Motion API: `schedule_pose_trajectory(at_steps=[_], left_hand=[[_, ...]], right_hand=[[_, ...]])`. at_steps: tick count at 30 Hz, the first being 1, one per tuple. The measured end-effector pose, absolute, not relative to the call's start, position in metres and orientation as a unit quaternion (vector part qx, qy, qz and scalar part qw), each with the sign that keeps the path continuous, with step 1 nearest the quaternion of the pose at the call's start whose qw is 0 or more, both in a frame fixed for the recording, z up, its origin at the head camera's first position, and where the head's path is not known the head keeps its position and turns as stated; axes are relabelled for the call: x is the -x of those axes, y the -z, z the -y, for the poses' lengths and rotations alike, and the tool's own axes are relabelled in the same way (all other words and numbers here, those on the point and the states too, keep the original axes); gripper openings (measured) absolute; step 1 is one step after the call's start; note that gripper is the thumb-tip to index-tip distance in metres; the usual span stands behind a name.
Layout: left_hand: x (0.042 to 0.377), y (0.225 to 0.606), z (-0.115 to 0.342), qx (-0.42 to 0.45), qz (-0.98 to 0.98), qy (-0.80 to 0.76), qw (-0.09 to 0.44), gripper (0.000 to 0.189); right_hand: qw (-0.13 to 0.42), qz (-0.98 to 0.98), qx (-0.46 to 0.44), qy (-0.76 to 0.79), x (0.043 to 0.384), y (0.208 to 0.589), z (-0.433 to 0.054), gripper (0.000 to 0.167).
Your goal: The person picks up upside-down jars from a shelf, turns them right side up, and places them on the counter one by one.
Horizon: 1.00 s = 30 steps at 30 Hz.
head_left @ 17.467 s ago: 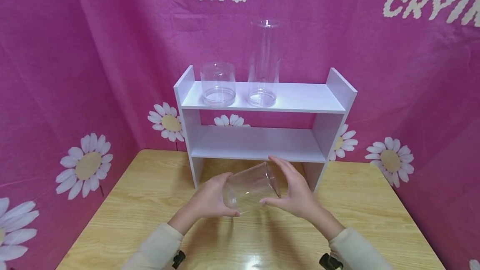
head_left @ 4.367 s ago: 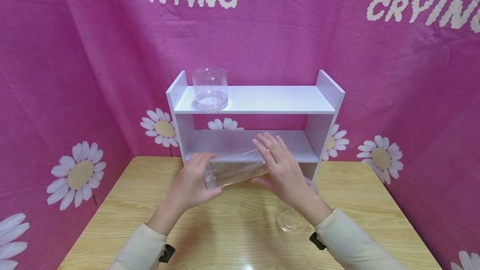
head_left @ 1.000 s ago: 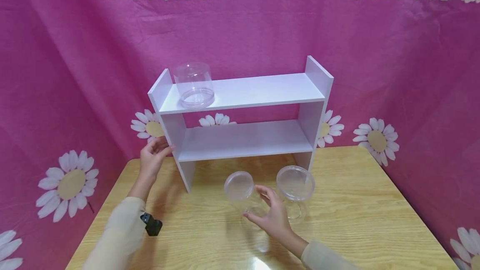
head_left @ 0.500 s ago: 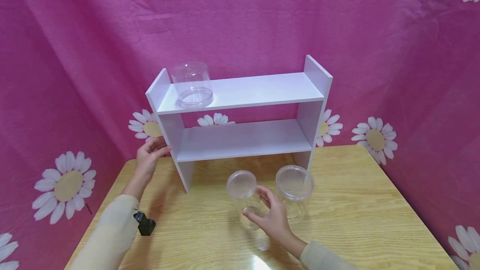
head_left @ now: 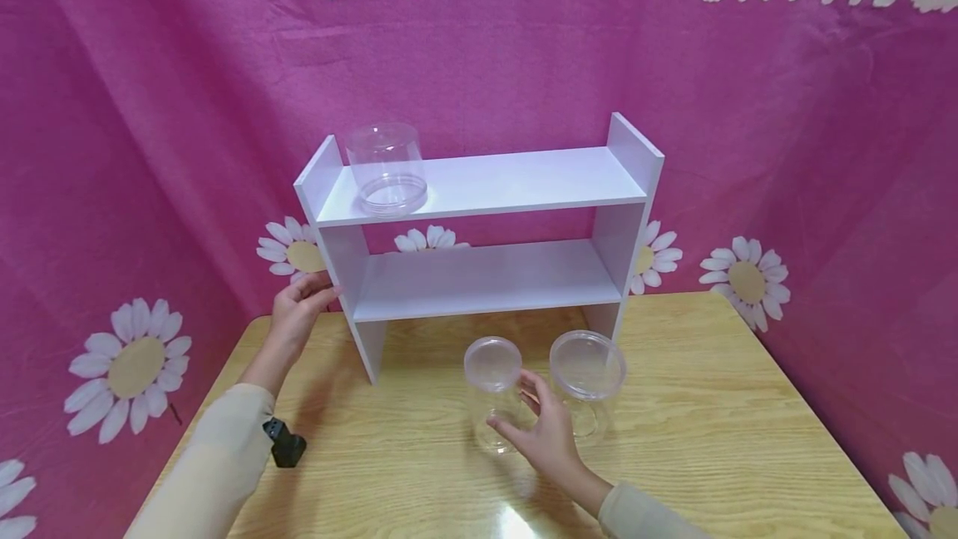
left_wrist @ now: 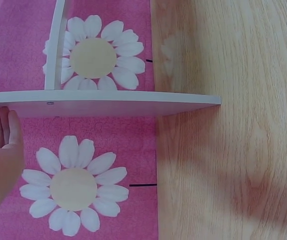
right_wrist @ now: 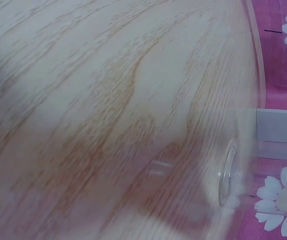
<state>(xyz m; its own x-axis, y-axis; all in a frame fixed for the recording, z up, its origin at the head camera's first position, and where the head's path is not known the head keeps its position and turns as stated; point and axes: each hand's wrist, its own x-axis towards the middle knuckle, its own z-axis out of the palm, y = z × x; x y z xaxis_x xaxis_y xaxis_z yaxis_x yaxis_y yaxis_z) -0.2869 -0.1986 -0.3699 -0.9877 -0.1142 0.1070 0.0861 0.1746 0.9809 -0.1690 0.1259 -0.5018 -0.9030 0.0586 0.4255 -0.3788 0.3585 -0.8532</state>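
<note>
A tall, narrow clear jar stands on the wooden table in the head view, its round top uppermost. My right hand holds it from the right, with the thumb in front and fingers round the far side. Just right of that hand is a wider clear jar, also on the table. My left hand touches the outer face of the left side panel of the white shelf; the left wrist view shows straight fingers against it. A third clear jar, short and wide, sits at the left of the top shelf.
The white two-tier shelf unit stands at the back of the table, turned slightly. Behind and on both sides hangs a pink cloth printed with daisies and lettering. A clear curved rim shows in the right wrist view.
The tall jar, once on the top shelf and later held in both hands, is now on the table. In the last second its top has swung right, more upright. The left hand stays at the panel.
</note>
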Motion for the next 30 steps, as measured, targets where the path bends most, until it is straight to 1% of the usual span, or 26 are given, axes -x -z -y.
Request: schedule_pose_trajectory(at_steps=[7, 14, 19, 27, 30], left_hand=[[0.286, 0.368, 0.199, -0.001, 0.757, 0.649, 0.068, 0.032], [0.286, 0.369, 0.199, 0.000, 0.752, 0.656, 0.070, 0.031], [0.286, 0.370, 0.199, -0.007, 0.751, 0.657, 0.068, 0.028], [0.285, 0.369, 0.199, -0.008, 0.753, 0.655, 0.065, 0.038], [0.286, 0.369, 0.199, -0.006, 0.753, 0.655, 0.065, 0.038]], right_hand=[[0.201, 0.807, -0.087, -0.548, 0.168, 0.503, -0.124, 0.070], [0.235, 0.821, -0.062, -0.517, 0.167, 0.500, -0.121, 0.069], [0.242, 0.831, -0.058, -0.497, 0.165, 0.499, -0.121, 0.071], [0.265, 0.821, -0.065, -0.501, 0.161, 0.484, -0.121, 0.081], [0.280, 0.820, -0.071, -0.494, 0.161, 0.474, -0.121, 0.082]])
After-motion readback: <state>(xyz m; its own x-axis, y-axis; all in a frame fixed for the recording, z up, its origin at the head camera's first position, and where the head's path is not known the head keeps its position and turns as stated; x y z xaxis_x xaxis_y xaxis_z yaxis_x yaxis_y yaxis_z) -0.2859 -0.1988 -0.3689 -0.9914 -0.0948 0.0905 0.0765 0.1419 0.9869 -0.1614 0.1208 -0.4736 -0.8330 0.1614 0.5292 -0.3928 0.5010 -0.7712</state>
